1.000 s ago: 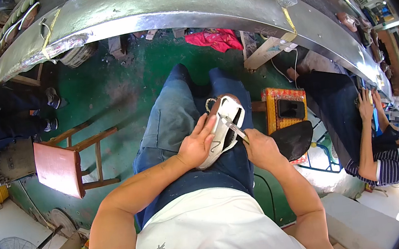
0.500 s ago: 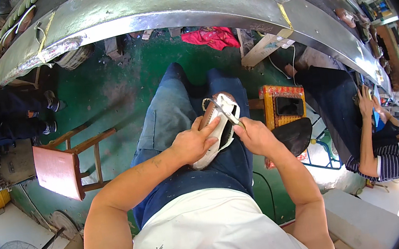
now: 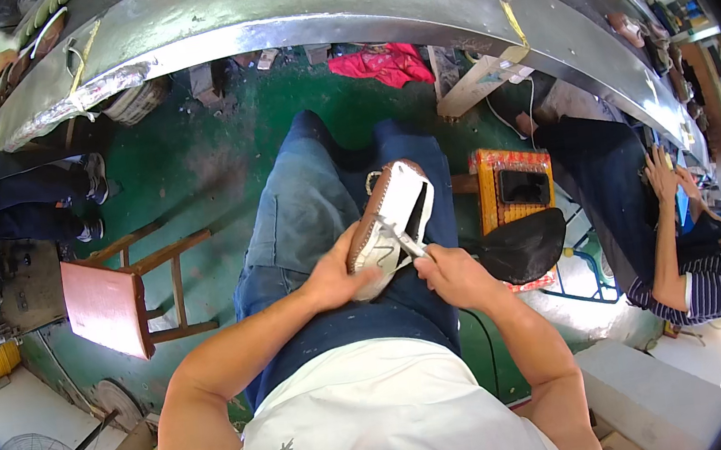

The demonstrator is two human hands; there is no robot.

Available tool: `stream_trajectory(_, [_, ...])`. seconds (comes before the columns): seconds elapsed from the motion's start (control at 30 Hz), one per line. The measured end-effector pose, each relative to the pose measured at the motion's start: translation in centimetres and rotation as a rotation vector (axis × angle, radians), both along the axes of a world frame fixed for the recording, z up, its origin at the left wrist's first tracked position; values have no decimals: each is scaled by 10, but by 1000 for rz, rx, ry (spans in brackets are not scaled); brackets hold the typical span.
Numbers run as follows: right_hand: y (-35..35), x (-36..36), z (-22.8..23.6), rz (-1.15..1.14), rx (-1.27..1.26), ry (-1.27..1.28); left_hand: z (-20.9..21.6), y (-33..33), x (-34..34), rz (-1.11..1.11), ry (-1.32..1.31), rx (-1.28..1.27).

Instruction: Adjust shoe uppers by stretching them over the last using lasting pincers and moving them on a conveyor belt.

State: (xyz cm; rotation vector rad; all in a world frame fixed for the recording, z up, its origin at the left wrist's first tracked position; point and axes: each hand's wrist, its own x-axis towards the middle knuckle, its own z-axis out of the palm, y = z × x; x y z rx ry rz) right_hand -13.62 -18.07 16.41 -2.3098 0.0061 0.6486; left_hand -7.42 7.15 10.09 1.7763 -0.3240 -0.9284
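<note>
A white shoe [image 3: 407, 188] with a brown, stitched edge rests at an angle across my thighs, its dark opening facing right. My left hand [image 3: 336, 274] grips it along the left side and near end. The fingers of my right hand [image 3: 458, 278] are closed around a silver metal hand tool [image 3: 405, 241], slim with a wider head; its exact kind is unclear. The head of the tool lies against the white upper, near my left hand. A small pale loop [image 3: 372, 182] shows beside the shoe's far end; I cannot tell what it belongs to.
A long metal-edged bench [image 3: 268, 35] curves across the far side, with red cloth [image 3: 382, 66] beneath. To the left lies a wooden stool [image 3: 108, 307]. At right, a phone [image 3: 524, 189] and a black bag [image 3: 527, 246] sit by a seated co-worker [image 3: 697, 289]; another person's legs [image 3: 29, 205] show far left.
The tool has moved from the shoe's far end toward its near part. My left hand has slid back toward me along the shoe's side, and the shoe has turned slightly.
</note>
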Motion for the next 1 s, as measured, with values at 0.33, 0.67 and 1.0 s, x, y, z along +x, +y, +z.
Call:
stream_trajectory(0.33, [14, -16, -14, -51, -21, -197, 3, -6, 12, -151, -77, 80])
stream_trajectory(0.67, [-12, -44, -19, -502, 420, -149, 101, 4, 70, 33, -390, 12])
stream_trajectory(1.0, [-16, -44, -13, -485, 380, -22, 58, -73, 120, -8, -349, 172])
